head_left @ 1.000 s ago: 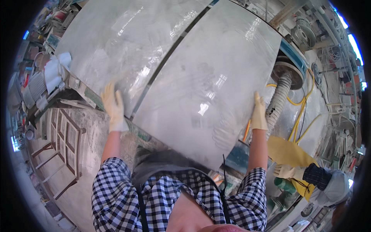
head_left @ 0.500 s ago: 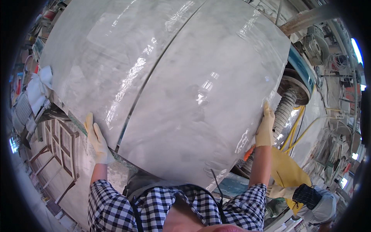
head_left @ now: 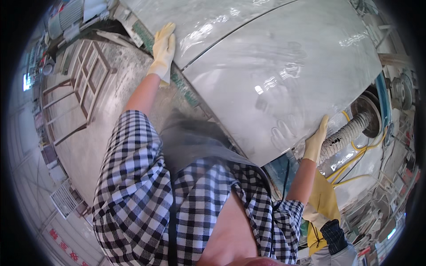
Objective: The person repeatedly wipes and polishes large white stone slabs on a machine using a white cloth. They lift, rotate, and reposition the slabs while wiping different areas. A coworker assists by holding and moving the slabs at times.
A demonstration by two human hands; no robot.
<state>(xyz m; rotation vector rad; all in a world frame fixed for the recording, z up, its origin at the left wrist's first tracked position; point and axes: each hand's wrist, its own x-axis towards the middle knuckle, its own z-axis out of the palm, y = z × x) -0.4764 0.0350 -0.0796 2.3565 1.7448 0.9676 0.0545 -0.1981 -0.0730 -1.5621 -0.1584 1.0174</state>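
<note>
Two large wet grey slabs lie side by side, parted by a dark straight seam: the near slab point(head_left: 266, 88) and the far slab point(head_left: 213, 26). My left hand point(head_left: 163, 51), in a cream rubber glove, lies against the far slab's left edge, just beyond the seam. Its fingers are stretched out. On the opposite side, my right hand point(head_left: 317, 139), gloved alike, rests along the near slab's right edge with fingers extended; its underside is hidden. Neither hand is wrapped round anything that I can see.
A green-marked support edge point(head_left: 182, 86) runs under the slabs. Right of my right hand are a ribbed hose point(head_left: 344, 137), a round machine part point(head_left: 368, 113) and yellow cables point(head_left: 348, 166). A metal frame point(head_left: 84, 84) stands at left; a yellow apron point(head_left: 324, 195) shows at lower right.
The view has turned, and my body leans differently. My left arm now reaches farther forward, its hand still near the seam. My right hand now appears closer to the near slab's front corner.
</note>
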